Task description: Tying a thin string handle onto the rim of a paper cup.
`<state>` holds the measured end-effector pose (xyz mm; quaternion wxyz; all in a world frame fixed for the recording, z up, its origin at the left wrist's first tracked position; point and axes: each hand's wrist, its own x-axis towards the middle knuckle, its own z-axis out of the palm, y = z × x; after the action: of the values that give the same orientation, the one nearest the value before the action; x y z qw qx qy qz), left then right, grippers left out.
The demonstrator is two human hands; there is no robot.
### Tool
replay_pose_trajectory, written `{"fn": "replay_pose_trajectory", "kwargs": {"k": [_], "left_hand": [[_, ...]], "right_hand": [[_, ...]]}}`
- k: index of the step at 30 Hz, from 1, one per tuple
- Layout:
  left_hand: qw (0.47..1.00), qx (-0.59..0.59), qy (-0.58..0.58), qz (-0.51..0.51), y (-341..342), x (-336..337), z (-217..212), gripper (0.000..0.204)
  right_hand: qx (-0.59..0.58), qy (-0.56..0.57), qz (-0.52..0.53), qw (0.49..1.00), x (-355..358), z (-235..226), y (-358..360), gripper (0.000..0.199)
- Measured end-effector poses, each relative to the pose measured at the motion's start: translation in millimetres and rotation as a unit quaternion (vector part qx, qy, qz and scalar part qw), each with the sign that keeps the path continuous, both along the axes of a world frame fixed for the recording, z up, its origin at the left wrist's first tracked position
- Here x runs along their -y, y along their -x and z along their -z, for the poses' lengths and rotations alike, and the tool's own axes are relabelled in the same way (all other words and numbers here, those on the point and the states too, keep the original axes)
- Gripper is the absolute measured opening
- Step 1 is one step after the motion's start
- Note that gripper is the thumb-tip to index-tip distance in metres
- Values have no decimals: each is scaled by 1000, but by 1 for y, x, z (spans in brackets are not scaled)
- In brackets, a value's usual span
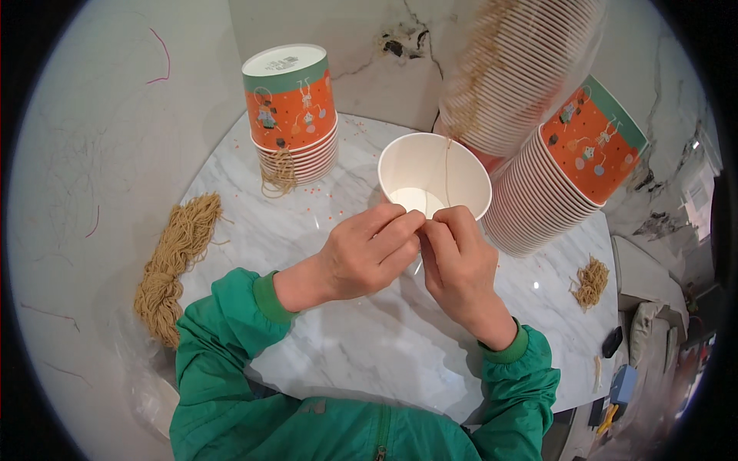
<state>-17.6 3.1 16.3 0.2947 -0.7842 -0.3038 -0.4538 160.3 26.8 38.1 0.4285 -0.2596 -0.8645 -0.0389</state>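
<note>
A white paper bucket (390, 165) stands mouth up on the table in front of me. One tan string (448, 170) crosses its far rim and runs down inside toward my fingers. At the near rim, my left hand (373, 250) and my right hand (463, 265) meet with closed, pinching fingertips. Both pinch the string, though its end is mostly hidden between the fingers. Behind to the left, orange and green paper buckets (290, 115) stand nested upside down, with tan string loops (278, 173) hanging at their rims.
A tall stack of nested buckets in clear plastic (523, 69) leans at the back, beside another orange-topped stack (588, 146). Tan yarn hanks lie at the left edge (173, 261) and right (591, 283). Walls bound the marble-patterned table (346, 346) behind and left.
</note>
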Motion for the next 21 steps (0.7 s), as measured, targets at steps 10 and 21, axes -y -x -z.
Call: {"fn": "replay_pose_trajectory", "kwargs": {"k": [10, 21], "left_hand": [[981, 119, 138, 65, 0, 7, -3, 28], [756, 388, 497, 173, 0, 19, -15, 13]], "right_hand": [[-15, -26, -20, 999, -1, 2, 0, 19], [-67, 43, -44, 996, -5, 7, -1, 18]]}}
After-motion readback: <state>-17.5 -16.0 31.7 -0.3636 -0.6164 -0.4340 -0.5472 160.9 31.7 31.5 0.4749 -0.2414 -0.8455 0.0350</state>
